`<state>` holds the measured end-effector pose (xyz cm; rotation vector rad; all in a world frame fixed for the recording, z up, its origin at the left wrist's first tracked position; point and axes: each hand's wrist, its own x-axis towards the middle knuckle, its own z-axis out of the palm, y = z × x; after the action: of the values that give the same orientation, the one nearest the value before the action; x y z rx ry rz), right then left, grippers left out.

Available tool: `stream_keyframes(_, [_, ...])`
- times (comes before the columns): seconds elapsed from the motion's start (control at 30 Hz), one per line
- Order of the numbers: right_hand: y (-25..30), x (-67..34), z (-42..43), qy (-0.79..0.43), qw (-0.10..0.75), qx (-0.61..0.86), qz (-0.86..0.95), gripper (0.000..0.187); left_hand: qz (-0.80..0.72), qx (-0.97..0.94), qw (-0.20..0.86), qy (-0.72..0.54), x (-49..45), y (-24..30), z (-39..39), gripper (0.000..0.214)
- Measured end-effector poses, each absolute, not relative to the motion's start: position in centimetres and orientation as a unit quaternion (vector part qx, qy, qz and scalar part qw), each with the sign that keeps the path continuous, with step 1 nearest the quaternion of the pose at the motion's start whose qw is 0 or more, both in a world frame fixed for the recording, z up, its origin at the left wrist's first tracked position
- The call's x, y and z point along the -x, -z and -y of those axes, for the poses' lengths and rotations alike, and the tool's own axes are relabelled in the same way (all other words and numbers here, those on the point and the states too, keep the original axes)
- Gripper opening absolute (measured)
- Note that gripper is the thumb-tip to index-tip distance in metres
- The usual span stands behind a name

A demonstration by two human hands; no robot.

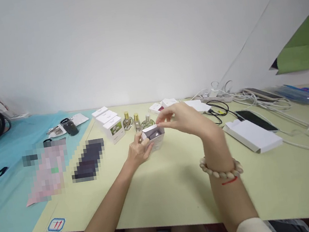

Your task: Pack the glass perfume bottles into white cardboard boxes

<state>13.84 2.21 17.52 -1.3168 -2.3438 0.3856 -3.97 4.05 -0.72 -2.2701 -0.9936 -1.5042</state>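
Observation:
My left hand (138, 150) grips a small white carton (155, 136) from the left side, holding it just above the pale yellow table (167, 184). The carton's top is open and something dark shows inside. My right hand (178, 117) reaches over from the right, its fingertips pinched on the carton's top flap. A bead bracelet sits on my right wrist. Just behind the carton stand three small glass perfume bottles (136, 121) with gold and silver caps.
Three white boxes (108, 123) are lined up left of the bottles, more small boxes (162, 106) behind. A flat white box (252, 135), a dark phone (256, 119) and tangled cables (259, 98) lie right. A black jar (69, 126) sits on blue cloth, left.

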Motion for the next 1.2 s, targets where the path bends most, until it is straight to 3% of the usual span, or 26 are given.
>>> stream_keyframes(0.13, [-18.0, -14.4, -0.4, -0.253, 0.037, 0.565, 0.785, 0.015, 0.306, 0.806, 0.151, 0.483, 3.7, 1.0, -4.0, 0.016])
stream_keyframes(0.3, [-17.0, -12.7, -0.7, -0.272, -0.029, 0.638, 0.720, 0.021, 0.305, 0.820, 0.147, 0.462, 3.6, 1.3, -4.2, 0.020])
stream_keyframes(0.67, [-15.9, -11.8, -2.4, -0.238, -0.032, 0.611, 0.754, 0.023, 0.302, 0.814, 0.144, 0.475, 3.5, 1.3, -4.4, 0.017])
stream_keyframes(0.87, [-15.9, -10.4, -2.5, -0.105, 0.002, 0.623, 0.775, 0.035, 0.318, 0.810, 0.126, 0.476, 3.4, 1.2, -4.5, 0.015])
stream_keyframes(1.2, [-15.1, -9.9, -2.7, -0.014, 0.028, 0.622, 0.782, 0.024, 0.325, 0.798, 0.089, 0.499, 3.3, 1.0, -4.6, 0.020])
